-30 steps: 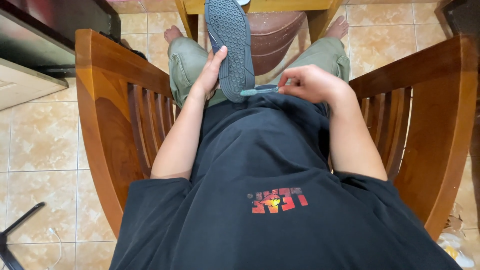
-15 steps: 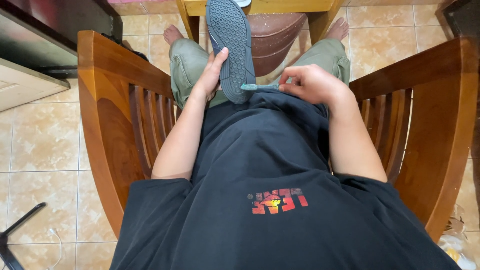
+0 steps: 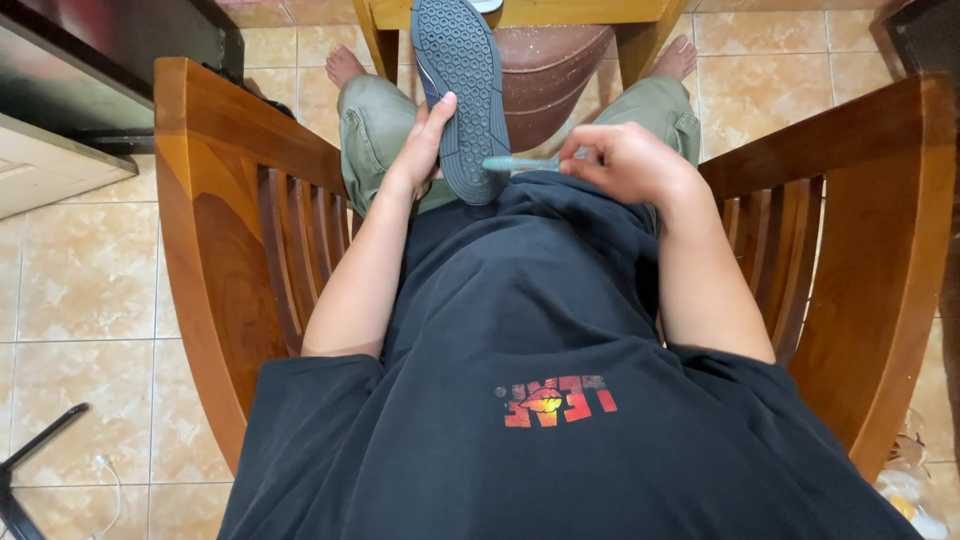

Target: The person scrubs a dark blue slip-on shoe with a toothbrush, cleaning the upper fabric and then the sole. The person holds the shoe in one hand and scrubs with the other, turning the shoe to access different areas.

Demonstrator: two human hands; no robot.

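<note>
Seated in a wooden armchair (image 3: 215, 200), seen from above. Left hand (image 3: 425, 145) wrapped around the edge of a dark shoe (image 3: 462, 95), fingers closed on its side, sole turned up toward the camera and heel end resting near the lap. Right hand (image 3: 620, 160) pinched shut on a small teal-handled brush (image 3: 520, 163), its tip touching the lower part of the grey treaded sole. Hands close together, joined only through shoe and brush.

Cleaning of the sole apparently under way rather than finished: brush set against the heel end, upper stretch of tread toward the toe not under the bristles. No clear difference in cleanliness between the two parts visible at this distance, so share of work done hard to judge. Upper side of the shoe hidden.

Around the chair: pale tiled floor (image 3: 90, 270), bare feet on it, olive trousers (image 3: 375, 120), black T-shirt (image 3: 540, 330) with a small red-orange print, a brown stool seat (image 3: 555, 70) just ahead of the knees.
</note>
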